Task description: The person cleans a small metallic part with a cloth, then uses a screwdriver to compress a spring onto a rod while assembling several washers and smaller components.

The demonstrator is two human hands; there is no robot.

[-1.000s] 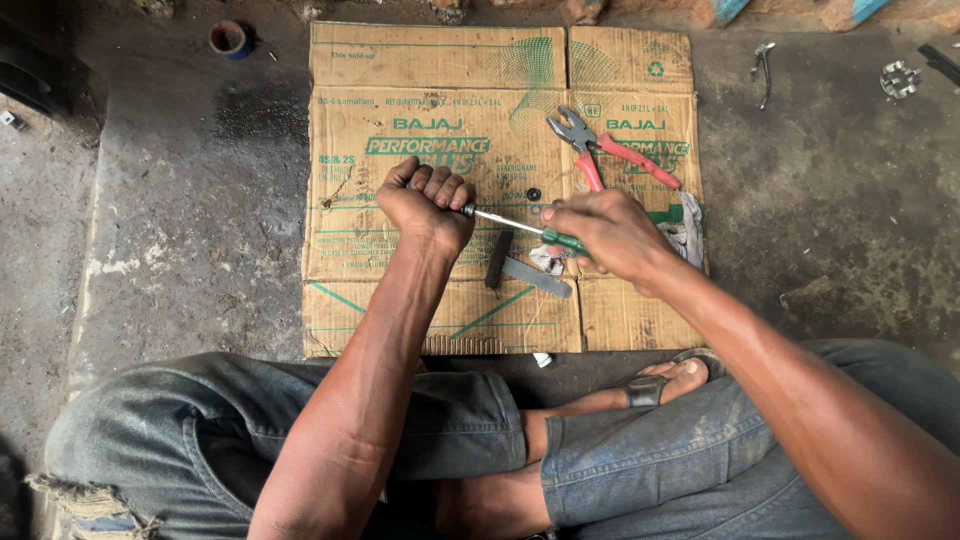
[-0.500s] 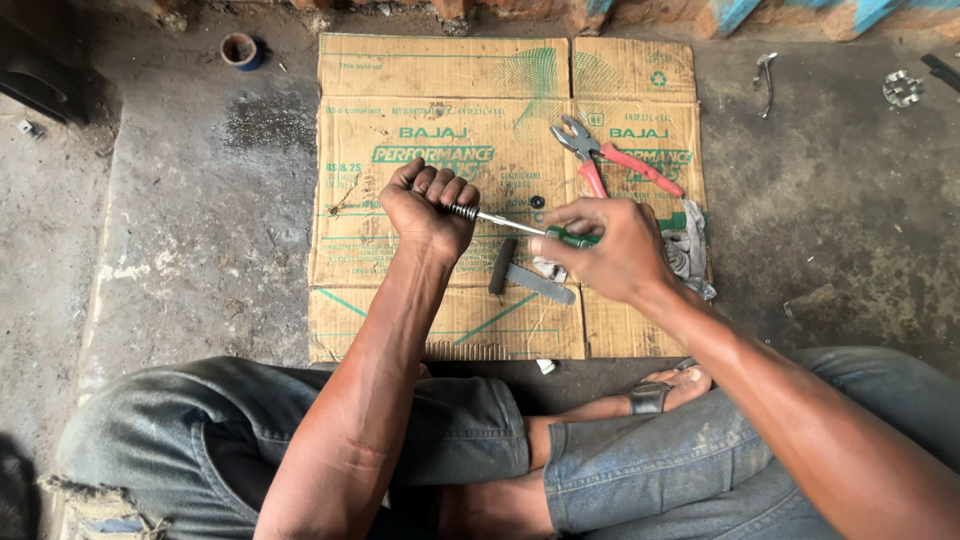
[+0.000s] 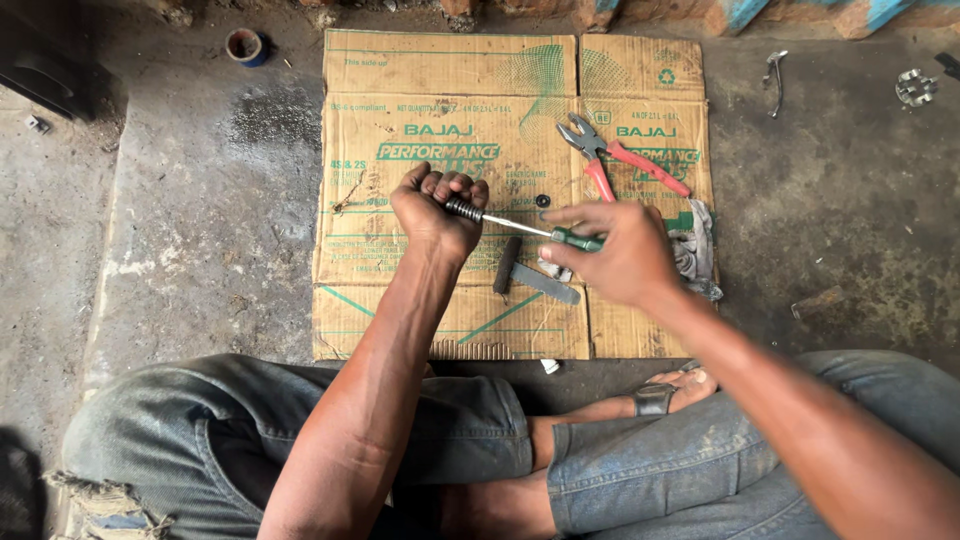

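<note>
Head view: the left hand (image 3: 437,208) is fisted around a small dark coiled part (image 3: 461,208) (steadying it), while the right hand (image 3: 610,250) grips a green-handled screwdriver (image 3: 540,231), tip against it, above flattened cardboard (image 3: 450,90).

Left hand (image 3: 437,208) fist hides most of the small black coiled spring part (image 3: 462,209). Right hand (image 3: 612,250) covers most of the green screwdriver handle (image 3: 578,240). Grey rag (image 3: 695,250) partly behind that hand. Small silver metal piece (image 3: 914,88) at top right: too small to identify.
</note>
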